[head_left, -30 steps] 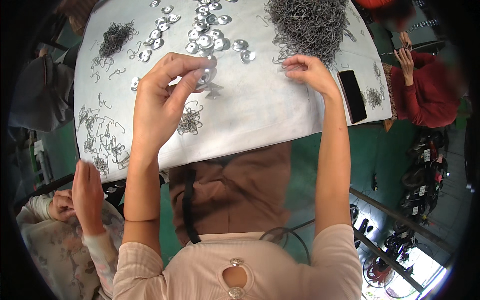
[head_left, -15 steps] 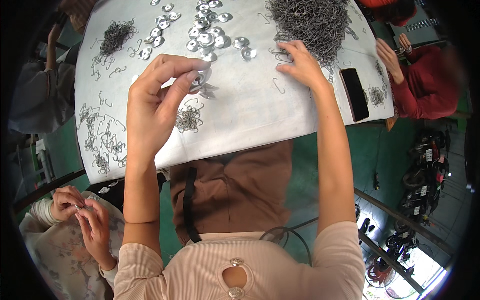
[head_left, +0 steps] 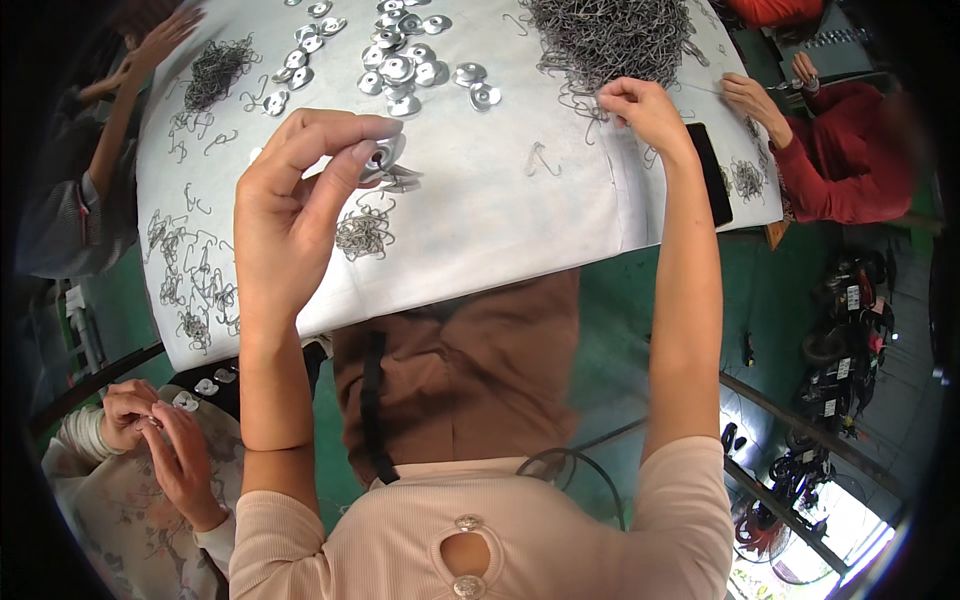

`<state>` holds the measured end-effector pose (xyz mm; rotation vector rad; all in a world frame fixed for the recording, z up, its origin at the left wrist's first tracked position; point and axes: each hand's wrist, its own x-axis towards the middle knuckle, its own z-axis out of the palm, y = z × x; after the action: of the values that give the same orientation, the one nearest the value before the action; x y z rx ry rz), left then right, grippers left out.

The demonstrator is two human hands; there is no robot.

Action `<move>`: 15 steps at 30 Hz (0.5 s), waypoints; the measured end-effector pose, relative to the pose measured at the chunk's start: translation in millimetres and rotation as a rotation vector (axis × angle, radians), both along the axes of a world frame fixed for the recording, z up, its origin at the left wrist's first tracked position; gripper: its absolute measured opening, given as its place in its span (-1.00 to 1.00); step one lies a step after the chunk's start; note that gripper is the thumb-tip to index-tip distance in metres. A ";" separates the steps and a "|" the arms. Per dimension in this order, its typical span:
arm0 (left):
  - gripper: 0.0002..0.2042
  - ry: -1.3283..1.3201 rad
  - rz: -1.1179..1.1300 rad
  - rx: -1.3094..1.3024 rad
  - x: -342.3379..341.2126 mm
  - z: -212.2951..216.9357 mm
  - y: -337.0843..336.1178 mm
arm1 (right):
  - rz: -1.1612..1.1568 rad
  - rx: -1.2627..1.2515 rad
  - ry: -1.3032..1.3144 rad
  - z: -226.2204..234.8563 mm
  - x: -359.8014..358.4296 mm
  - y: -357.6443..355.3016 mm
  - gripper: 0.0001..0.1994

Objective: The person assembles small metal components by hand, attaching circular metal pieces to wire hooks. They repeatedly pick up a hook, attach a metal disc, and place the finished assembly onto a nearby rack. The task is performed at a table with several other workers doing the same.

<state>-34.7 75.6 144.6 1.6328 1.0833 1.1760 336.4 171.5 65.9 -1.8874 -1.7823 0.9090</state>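
My left hand (head_left: 300, 200) is raised over the near left of the table, thumb and fingers pinching a shiny metal disc (head_left: 382, 160) with a hole and bent edges. Beneath it lies a small heap of wire hooks (head_left: 365, 232). My right hand (head_left: 648, 115) is at the near edge of a big dark pile of wire hooks (head_left: 610, 40). Its thumb and fingertips are pressed together beside loose hooks (head_left: 582, 98); what they hold, if anything, I cannot make out. A few loose wire hooks (head_left: 543, 160) lie to the left of this hand.
More metal discs (head_left: 398, 68) are scattered across the white-covered table (head_left: 480, 215). Hook heaps (head_left: 218, 72) lie on the left. A black phone (head_left: 708, 175) lies by my right forearm. Other people's hands show at the left (head_left: 165, 450) and right (head_left: 755, 105).
My right hand has moved right along the pile's edge, and its spread fingers have closed together. My left hand still holds the disc, a little farther left in view.
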 end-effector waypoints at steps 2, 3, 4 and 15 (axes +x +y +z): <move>-0.84 0.004 -0.005 0.009 -0.6 2.2 -0.1 | -0.025 0.093 -0.287 -10.6 1.3 -7.6 -0.82; -0.84 0.003 -0.007 0.010 -0.8 3.0 -0.9 | -0.038 0.139 -0.431 -15.8 0.8 -11.9 -0.82; -0.84 0.005 -0.007 0.012 -1.6 3.4 -1.6 | 0.065 0.138 -0.543 -21.5 -4.9 -16.1 -0.81; -0.84 0.004 -0.034 0.043 -5.6 5.3 -5.4 | 0.115 0.191 -0.351 -29.1 -20.7 -13.7 -0.79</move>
<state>-40.3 70.2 149.9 1.6808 1.0351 1.1811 315.7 157.8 36.8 -1.9243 -2.1127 0.4396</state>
